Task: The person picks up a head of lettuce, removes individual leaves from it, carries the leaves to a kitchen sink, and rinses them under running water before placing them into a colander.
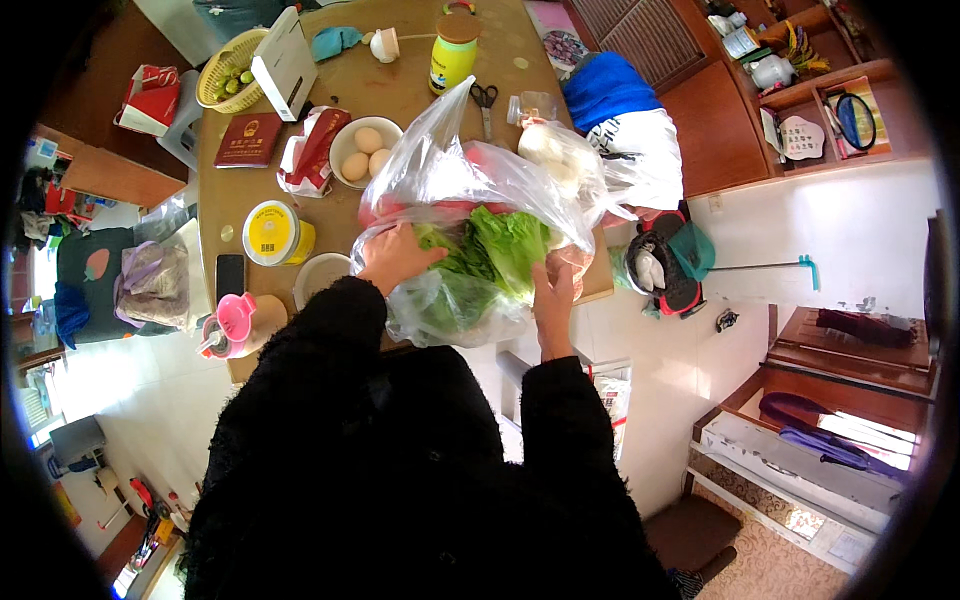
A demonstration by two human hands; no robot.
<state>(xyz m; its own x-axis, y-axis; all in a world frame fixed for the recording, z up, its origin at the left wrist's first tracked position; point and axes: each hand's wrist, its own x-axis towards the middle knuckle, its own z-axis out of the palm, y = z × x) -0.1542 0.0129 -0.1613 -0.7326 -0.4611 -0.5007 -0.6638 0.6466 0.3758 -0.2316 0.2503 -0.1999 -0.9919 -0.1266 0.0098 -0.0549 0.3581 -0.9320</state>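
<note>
A see-through plastic bag (420,130) stands at the table's near edge, with leafy green lettuce (508,245) showing in its mouth. Something red lies behind the lettuce inside or under the bag; its kind is hidden. My left hand (398,258) grips the bag's left side, thumb toward the leaves. On the other side, my right hand (553,300) holds the bag's edge against the lettuce, its fingers partly covered by plastic. Beside the bag at the right sits another see-through bag with pale round things (558,158). A bowl (322,275) is partly hidden beside my left arm.
Left of the bag are a bowl of eggs (365,153), a yellow tub (272,233), a phone (230,277) and a pink-topped cup (236,318). Farther back are scissors (485,108), a yellow jar (453,60) and a basket of green fruit (232,75). A blue-and-white bag (620,120) stands at right.
</note>
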